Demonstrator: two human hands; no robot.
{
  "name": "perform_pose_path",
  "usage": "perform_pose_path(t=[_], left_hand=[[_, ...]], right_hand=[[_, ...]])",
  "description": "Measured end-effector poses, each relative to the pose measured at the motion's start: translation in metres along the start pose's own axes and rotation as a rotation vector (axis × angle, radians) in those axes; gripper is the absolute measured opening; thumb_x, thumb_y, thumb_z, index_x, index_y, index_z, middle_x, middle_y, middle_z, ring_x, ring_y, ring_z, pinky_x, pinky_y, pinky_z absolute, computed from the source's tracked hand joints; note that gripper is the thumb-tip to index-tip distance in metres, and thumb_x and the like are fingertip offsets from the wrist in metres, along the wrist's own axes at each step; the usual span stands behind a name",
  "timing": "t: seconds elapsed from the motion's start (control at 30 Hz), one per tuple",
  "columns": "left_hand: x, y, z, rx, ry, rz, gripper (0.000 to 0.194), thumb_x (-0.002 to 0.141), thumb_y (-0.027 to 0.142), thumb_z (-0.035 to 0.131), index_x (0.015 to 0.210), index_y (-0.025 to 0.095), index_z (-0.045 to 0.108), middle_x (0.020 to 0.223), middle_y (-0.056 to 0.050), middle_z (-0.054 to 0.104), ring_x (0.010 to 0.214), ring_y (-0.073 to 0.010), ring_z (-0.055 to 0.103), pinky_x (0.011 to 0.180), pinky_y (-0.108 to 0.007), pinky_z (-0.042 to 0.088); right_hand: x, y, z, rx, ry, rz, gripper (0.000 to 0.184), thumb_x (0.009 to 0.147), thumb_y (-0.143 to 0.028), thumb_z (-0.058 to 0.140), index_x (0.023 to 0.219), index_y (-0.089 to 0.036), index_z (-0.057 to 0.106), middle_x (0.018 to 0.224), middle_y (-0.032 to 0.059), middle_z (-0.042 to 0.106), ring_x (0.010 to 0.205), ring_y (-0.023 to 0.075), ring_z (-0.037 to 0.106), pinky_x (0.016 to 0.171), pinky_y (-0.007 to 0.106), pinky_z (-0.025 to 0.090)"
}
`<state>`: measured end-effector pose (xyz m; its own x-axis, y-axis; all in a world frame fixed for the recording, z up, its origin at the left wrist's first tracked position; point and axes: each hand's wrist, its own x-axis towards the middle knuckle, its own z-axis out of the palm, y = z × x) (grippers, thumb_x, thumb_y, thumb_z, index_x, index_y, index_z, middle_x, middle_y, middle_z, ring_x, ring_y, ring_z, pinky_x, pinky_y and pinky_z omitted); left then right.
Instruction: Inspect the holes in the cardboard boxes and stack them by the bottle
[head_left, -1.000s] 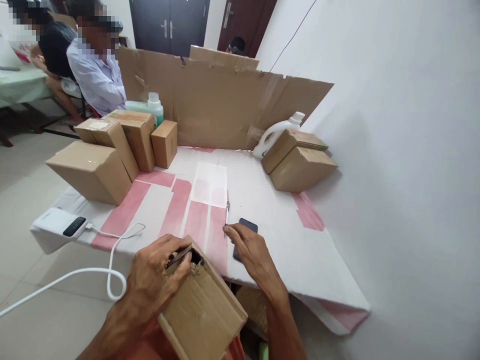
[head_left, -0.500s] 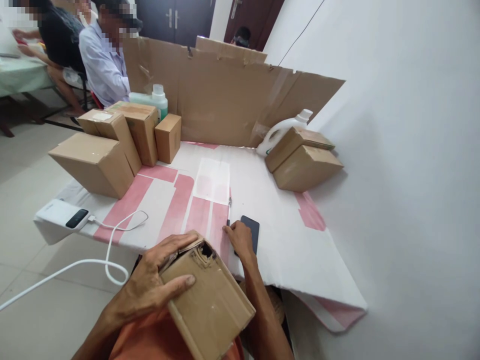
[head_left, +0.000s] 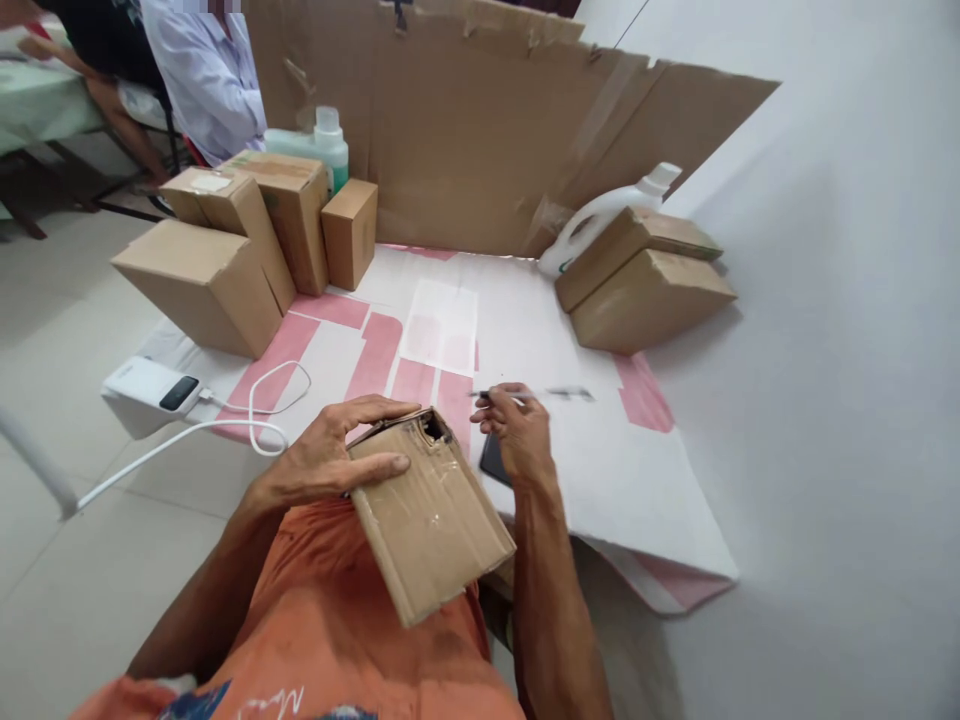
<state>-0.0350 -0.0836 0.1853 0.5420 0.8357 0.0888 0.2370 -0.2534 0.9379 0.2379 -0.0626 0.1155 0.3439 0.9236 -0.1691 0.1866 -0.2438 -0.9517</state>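
My left hand (head_left: 341, 455) grips a worn cardboard box (head_left: 431, 520), thumb on its near face and fingers over the top edge. A ragged dark hole shows at the box's upper corner. The box is tilted over my lap, at the table's front edge. In my right hand (head_left: 517, 430), pinched between thumb and fingers, is a pen (head_left: 559, 393), held roughly level above the table and blurred by motion. A dark phone (head_left: 495, 460) lies on the table, partly hidden under that hand. Beyond it a translucent white sheet (head_left: 440, 325) lies flat on the cloth.
Several cardboard boxes (head_left: 202, 280) and a green-tinted bottle (head_left: 330, 150) stand at the left. A white jug (head_left: 592, 225) and stacked boxes (head_left: 649, 300) are at the right by the wall. A white power bank (head_left: 150, 385) with a cable sits front left. A cardboard panel (head_left: 465, 130) closes the back.
My right hand has lifted the pen off the table and swung it level, its far end now pointing right. The box stays in my left hand. The camera view has tilted downward.
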Motion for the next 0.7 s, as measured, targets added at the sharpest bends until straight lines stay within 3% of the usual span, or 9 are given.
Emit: perform_pose_path(t=[0.07,0.13,0.3,0.7], left_hand=[[0.004,0.002,0.0,0.008,-0.038,0.018,0.05,0.088,0.038,0.08,0.135,0.021,0.072,0.136,-0.009,0.074,0.126,-0.0273,0.069,0.115,-0.041,0.051],[0.005,0.005,0.003,0.005,-0.068,0.03,0.049,0.088,0.035,0.079,0.136,0.022,0.072,0.136,-0.009,0.074,0.127,-0.0272,0.068,0.114,-0.041,0.051],[0.001,0.012,0.011,-0.044,-0.121,0.037,0.048,0.089,0.032,0.078,0.136,0.024,0.072,0.136,-0.009,0.074,0.128,-0.0275,0.068,0.112,-0.041,0.053],[0.0,0.011,0.013,-0.053,-0.104,0.022,0.048,0.089,0.032,0.079,0.135,0.024,0.073,0.137,-0.009,0.073,0.13,-0.0286,0.067,0.115,-0.042,0.051]], right_hand=[[-0.03,-0.019,-0.008,0.315,-0.03,-0.132,0.03,0.088,-0.05,0.072,0.092,-0.024,0.059,0.08,0.0006,0.075,0.06,0.0137,0.07,0.05,0.021,0.047],[-0.058,-0.035,-0.011,0.477,-0.105,-0.253,0.027,0.088,-0.045,0.079,0.093,-0.023,0.064,0.075,-0.001,0.073,0.056,0.0127,0.065,0.047,0.021,0.044],[-0.096,-0.05,-0.004,0.333,-0.116,-0.449,0.012,0.094,-0.031,0.079,0.087,-0.023,0.072,0.077,-0.0034,0.066,0.062,0.0092,0.057,0.055,0.021,0.043],[-0.101,-0.054,-0.007,0.155,-0.178,-0.5,0.012,0.096,-0.028,0.073,0.085,-0.023,0.07,0.081,-0.0023,0.064,0.073,0.0127,0.06,0.065,0.024,0.046]])
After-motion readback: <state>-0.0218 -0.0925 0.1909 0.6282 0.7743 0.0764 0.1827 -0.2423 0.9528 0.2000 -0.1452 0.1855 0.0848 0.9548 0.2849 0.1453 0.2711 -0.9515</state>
